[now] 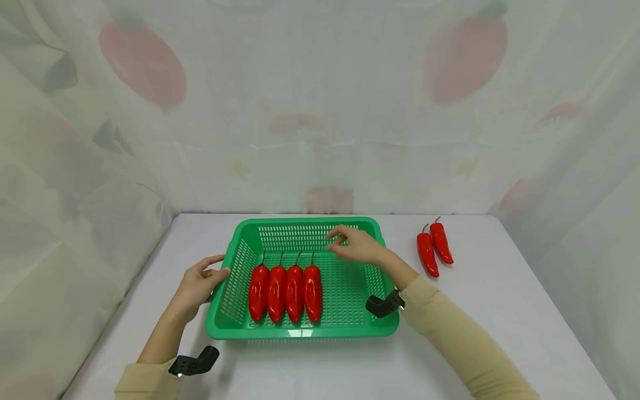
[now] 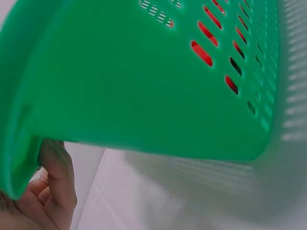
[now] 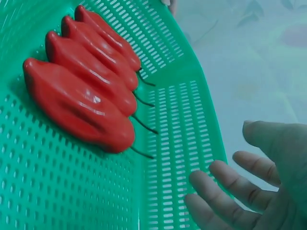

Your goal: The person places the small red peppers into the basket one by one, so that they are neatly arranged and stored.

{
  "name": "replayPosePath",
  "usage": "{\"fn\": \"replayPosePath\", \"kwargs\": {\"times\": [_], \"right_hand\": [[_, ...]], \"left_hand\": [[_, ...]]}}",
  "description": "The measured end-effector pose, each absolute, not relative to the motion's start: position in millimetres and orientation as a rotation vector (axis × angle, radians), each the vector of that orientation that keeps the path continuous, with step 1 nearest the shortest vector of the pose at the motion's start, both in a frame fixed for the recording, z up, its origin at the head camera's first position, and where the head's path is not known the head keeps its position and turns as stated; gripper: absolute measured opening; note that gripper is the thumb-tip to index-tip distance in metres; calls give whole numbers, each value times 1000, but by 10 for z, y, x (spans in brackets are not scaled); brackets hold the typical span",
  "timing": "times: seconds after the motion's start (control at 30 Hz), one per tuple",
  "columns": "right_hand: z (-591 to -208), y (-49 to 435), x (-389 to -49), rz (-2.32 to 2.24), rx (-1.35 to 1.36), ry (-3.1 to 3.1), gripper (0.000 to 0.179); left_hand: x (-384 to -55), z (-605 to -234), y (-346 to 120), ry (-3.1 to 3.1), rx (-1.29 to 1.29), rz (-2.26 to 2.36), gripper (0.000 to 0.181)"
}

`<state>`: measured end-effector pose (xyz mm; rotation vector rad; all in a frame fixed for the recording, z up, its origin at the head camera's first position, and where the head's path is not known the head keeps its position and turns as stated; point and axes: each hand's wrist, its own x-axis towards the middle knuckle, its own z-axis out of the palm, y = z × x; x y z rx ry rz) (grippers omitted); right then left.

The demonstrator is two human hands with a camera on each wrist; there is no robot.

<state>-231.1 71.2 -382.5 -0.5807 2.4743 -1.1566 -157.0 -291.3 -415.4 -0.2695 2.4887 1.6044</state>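
Observation:
My left hand (image 1: pixel 195 284) grips the left rim of a green plastic basket (image 1: pixel 345 333), thumb on top and fingers beneath. In the left wrist view, the curled fingers (image 2: pixel 60 179) show under the rim. Several glossy red chili peppers (image 1: pixel 294 294) lie side by side in the basket's left half, dark stems towards the back wall. My right hand (image 1: pixel 357 245) hovers over the basket's back right part, holding nothing. Its fingers (image 3: pixel 235 184) are spread and slightly bent, beyond the stem ends of the peppers (image 3: pixel 79 105) in the right wrist view.
Two more red chili peppers (image 1: pixel 427 254) lie close together on the white table (image 1: pixel 490 311), right of the basket. A patterned, pale curtain (image 1: pixel 320 111) hangs behind the table and along both sides. Each wrist bears a black camera mount (image 1: pixel 385 305).

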Motion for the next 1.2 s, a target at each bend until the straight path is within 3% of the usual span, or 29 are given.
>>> {"fn": "replayPosePath", "kwargs": {"times": [0.63,1.2], "right_hand": [[-3698,1145,-2374,-1254,-628,2730,32],[-3855,1683,-2597,-1310,-311,2973,33]], "left_hand": [[-1572,-4154,-2913,2497,-263,1607,60],[-1588,-4177,-2919,2498,-281,1593,59]]}}
